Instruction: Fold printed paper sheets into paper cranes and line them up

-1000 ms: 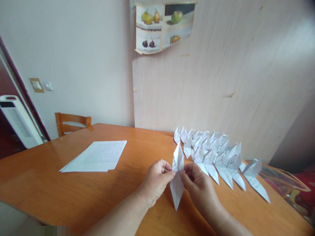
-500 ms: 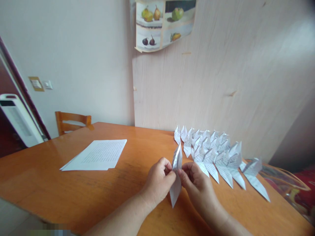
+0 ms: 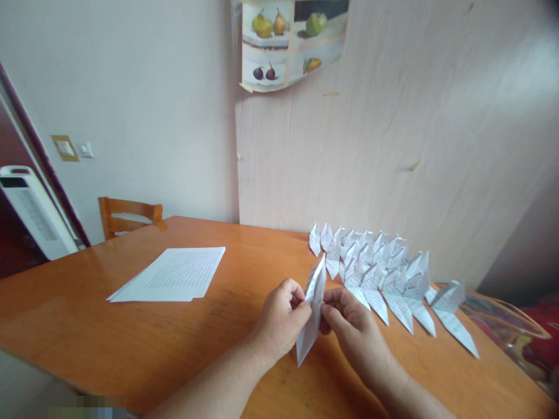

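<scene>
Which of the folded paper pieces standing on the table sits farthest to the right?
The one at the right end, beside the clear bag; its long flap points toward the table's near right side.

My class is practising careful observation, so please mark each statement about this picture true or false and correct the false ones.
1. The left hand grips a folded paper piece. True.
2. The flat sheets lie to the right of both hands. False: they lie on the left part of the table.
3. Other folded pieces stand in rows beyond the right hand. True.
4. The poster shows only flowers. False: it shows fruit.
5. A wooden chair stands at the table's left side. True.
</scene>
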Available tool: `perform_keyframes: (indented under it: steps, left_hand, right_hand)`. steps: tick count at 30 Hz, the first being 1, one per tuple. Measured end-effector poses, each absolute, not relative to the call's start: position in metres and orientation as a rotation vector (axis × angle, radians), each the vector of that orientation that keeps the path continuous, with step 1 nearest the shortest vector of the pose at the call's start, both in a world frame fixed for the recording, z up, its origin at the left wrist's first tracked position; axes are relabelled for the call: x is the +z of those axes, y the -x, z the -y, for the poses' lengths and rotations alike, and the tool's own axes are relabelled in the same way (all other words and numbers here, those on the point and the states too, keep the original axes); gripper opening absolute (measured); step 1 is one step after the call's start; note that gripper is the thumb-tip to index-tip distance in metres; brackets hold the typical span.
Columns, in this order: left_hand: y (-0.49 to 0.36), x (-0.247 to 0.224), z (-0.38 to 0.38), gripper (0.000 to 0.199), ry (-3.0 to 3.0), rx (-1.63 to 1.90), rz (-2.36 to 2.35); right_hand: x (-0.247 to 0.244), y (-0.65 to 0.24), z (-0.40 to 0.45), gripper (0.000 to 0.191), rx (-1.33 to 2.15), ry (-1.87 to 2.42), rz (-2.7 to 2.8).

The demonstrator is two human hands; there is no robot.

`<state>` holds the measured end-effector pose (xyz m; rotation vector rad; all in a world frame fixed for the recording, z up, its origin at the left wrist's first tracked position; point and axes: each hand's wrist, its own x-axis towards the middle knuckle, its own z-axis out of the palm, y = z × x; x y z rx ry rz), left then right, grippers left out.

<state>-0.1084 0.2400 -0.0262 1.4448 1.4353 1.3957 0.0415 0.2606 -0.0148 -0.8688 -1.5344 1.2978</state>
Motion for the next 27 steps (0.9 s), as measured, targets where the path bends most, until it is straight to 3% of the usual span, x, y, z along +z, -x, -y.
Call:
perform_keyframes:
  steps: [11, 27]
  left_hand:
    - [0.108, -0.0244, -0.2394, 0.01, -1.4, 1.422, -1.382]
    - [0.1066, -0.0286, -0.2411, 0.011, -1.498, 1.413, -1.382]
  right_hand:
    - [-0.0184, -0.0457, -0.2665, 0.009, 1.452, 0.806, 1.524]
    - [-0.0128, -0.042, -0.2638, 0.02, 1.439, 0.892, 1.429]
